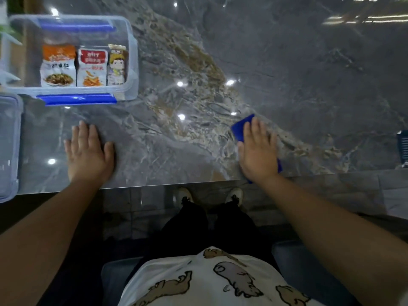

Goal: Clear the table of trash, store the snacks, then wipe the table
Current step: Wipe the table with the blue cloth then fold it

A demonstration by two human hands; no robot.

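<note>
A clear plastic storage box (132, 62) with blue clips stands at the far left of the grey marble table (287, 85). Three snack packets stand inside it: an orange-topped one (57, 65), a red-and-white one (92, 67) and a cartoon-printed one (117, 65). My left hand (88, 151) lies flat, palm down, on the bare tabletop near the front edge, holding nothing. My right hand (258, 149) presses flat on a blue cloth (240, 127), which shows past my fingers and beside my wrist.
The box's clear lid (8, 146) lies at the table's left edge, near the front. The table's front edge runs just behind my wrists. Below it are my legs and shoes on a dark tiled floor. A dark object (403, 146) sits at the right edge.
</note>
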